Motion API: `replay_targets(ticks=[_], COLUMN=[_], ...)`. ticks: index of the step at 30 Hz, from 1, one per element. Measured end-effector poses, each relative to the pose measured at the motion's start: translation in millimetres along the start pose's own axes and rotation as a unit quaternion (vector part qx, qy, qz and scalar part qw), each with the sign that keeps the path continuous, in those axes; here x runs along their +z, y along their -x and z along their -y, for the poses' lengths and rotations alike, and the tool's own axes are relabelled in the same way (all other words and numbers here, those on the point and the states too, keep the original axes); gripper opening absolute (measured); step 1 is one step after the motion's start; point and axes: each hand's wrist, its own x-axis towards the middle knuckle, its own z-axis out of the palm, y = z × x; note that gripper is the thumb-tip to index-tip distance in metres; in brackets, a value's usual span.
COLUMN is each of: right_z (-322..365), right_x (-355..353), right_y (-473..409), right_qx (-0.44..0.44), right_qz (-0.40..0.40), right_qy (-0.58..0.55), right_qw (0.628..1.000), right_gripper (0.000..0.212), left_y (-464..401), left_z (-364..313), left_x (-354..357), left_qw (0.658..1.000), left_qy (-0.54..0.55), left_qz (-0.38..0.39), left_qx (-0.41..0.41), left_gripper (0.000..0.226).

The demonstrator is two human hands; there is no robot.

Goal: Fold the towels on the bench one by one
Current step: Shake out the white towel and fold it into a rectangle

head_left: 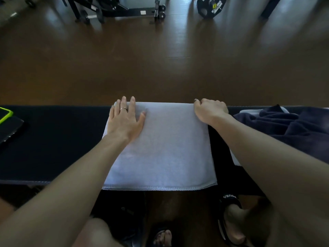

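A white towel (165,148) lies spread flat across the black bench (53,139), its stitched near hem hanging a little over the front edge. My left hand (125,120) rests flat on the towel's far left corner, fingers straight, a ring on one finger. My right hand (211,109) sits at the far right corner with its fingers curled, pinching the towel's edge there. A crumpled dark navy towel (288,127) lies on the bench to the right, with a strip of another white towel (235,159) showing under it.
A black object with a lime-green rim (6,113) lies at the bench's left end. Beyond the bench is brown floor, with gym frames (114,9) and a weight plate (211,7) at the far side. My sandalled feet (231,227) stand under the bench's front edge.
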Motion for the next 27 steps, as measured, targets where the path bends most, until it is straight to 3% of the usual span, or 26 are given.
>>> replay_targets(ticks=[2, 4, 7, 10, 15, 17, 21, 27], right_z=[-4, -6, -9, -11, -12, -13, -11, -10], right_x=[-6, -12, -19, -19, -16, -15, -20, -32], right_y=[-2, -5, -8, -10, -21, -23, -16, -14], right_qx=[0.022, 0.045, 0.086, 0.101, 0.103, 0.097, 0.082, 0.03], right_qz=[0.013, 0.025, 0.031, 0.029, 0.016, 0.01, -0.017, -0.066], right_qy=[-0.047, -0.131, -0.26, -0.322, -0.37, -0.363, -0.359, -0.365], right_qw=[0.999, 0.99, 0.961, 0.941, 0.923, 0.927, 0.93, 0.928], right_gripper=[0.054, 0.043, 0.043, 0.043, 0.023, 0.028, 0.012, 0.018], left_y=[16, 52, 121, 161, 176, 177, 179, 190], left_z=[-18, -48, -94, -123, -133, -133, -133, -115], left_x=[-11, -19, -21, -4, 13, 12, 9, -13], left_qw=[0.994, 0.967, 0.921, 0.893, 0.895, 0.897, 0.907, 0.936], left_qy=[0.017, 0.07, 0.079, 0.026, -0.02, -0.021, -0.015, 0.152], left_qz=[-0.076, -0.131, -0.074, -0.018, -0.019, -0.027, -0.042, -0.081], left_qx=[0.071, 0.207, 0.374, 0.448, 0.445, 0.441, 0.419, 0.305], left_gripper=[0.066, 0.052, 0.046, 0.045, 0.022, 0.02, 0.017, 0.011])
